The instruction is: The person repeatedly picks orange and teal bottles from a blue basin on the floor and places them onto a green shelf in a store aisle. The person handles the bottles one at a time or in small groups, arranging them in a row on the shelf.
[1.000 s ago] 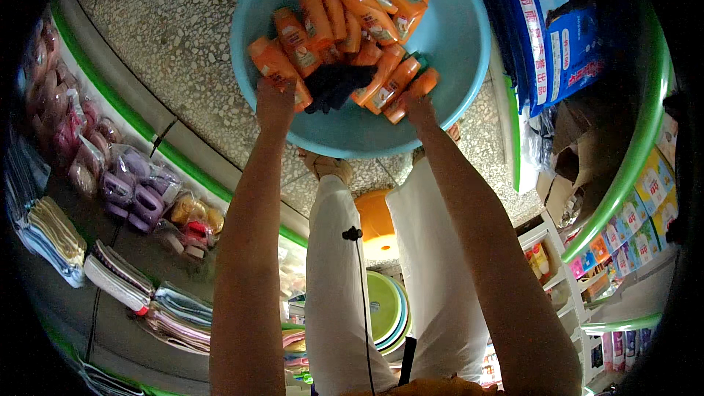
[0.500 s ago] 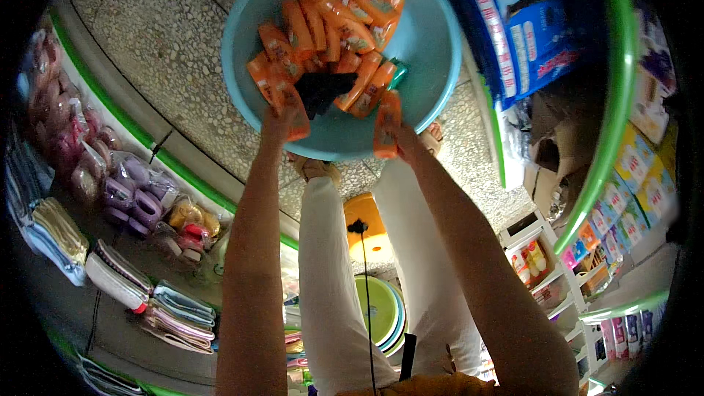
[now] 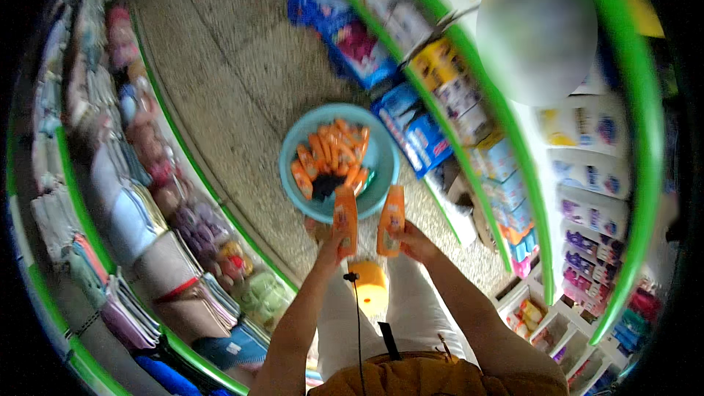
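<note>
My left hand (image 3: 334,243) is closed round an orange bottle (image 3: 345,211), held upright. In my right hand (image 3: 415,240) is a second orange bottle (image 3: 393,213), also upright, beside the first with a gap between them. Beyond both stands a light blue basin (image 3: 382,154) on the floor. Several more orange bottles (image 3: 334,145) lie heaped in it. A black item (image 3: 324,188), perhaps cloth, rests at the near side of the heap. A bit of green beside the heap is too small to name.
Shelves with green edges curve along both sides. Bagged slippers (image 3: 198,227) and folded towels (image 3: 139,213) fill the left ones. Blue packages (image 3: 416,130) stand right of the basin. A yellow stool (image 3: 369,284) is between my legs, and a black cord (image 3: 358,337) hangs in front of me.
Both hands have risen away from the basin, each bringing an orange bottle up with it. The basin now looks smaller and farther away, and more of the shelves shows.
</note>
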A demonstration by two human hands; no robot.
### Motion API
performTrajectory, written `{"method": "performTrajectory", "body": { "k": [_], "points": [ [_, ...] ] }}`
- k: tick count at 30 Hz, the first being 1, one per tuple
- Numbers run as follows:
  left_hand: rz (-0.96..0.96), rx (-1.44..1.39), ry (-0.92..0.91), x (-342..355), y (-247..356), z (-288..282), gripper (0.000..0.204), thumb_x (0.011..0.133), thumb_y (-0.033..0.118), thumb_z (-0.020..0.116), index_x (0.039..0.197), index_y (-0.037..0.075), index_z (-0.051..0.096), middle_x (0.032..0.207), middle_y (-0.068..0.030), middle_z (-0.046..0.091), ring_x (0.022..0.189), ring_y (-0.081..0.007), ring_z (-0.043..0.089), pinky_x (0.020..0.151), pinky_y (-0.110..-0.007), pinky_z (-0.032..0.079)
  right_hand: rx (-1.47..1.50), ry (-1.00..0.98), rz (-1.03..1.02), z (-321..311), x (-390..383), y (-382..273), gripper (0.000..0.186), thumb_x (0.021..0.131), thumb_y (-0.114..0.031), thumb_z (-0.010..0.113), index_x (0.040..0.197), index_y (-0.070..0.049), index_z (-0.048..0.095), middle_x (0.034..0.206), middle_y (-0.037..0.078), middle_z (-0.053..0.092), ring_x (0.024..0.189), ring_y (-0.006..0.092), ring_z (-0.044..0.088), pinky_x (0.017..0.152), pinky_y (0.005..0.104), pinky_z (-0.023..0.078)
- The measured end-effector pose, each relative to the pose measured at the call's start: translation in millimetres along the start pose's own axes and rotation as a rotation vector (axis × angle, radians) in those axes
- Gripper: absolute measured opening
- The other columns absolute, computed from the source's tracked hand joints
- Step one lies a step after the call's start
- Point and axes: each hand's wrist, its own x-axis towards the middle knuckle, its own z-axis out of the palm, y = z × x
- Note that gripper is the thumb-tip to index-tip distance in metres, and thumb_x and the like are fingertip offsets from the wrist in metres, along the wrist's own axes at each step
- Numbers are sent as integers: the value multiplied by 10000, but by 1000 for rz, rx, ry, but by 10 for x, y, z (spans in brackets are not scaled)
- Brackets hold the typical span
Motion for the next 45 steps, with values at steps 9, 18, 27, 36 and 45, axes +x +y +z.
{"method": "performTrajectory", "body": {
  "k": [9,18,27,36,45],
  "points": [
    [111,107,-170,-1379,697,1490,555,843,179,523,1313,125,232,1175,-42,414,1063,-197,451,821,-377,436,-318,-112,-351,1167,-2071,-926,497,744,-83,647,1181,-67,411,1116,33,510,1039,131,472,905,308,369],
    [331,702,-512,-1909,1087,3085,547,842,151,530,1300,88,238,1218,-57,388,1110,-190,410,898,-345,371,-288,151,-1001,1377,-3462,-1736,478,750,-105,631,1169,-42,409,1034,42,564,959,120,523,848,284,415],
    [519,814,-799,-1777,1050,4066,536,811,154,584,1236,40,277,1138,-82,448,1045,-178,466,844,-326,419,91,267,-1270,712,-3813,-2498,389,788,-127,595,1131,-35,436,1021,15,548,927,120,530,816,259,416],
    [684,913,-904,-1711,1082,4547,522,797,115,595,1211,16,292,1100,-76,475,1010,-157,486,843,-308,416,-308,638,-1587,411,-3679,-3169,495,727,-65,647,1150,-21,393,1047,64,529,952,158,509,837,279,403],
    [716,957,-910,-1719,1065,4770,535,768,107,629,1193,13,318,1087,-77,488,992,-155,498,839,-302,421,-534,961,-1618,395,-3503,-3369,437,700,-61,663,1076,20,455,1023,141,572,919,219,571,784,296,443]
  ]
}}
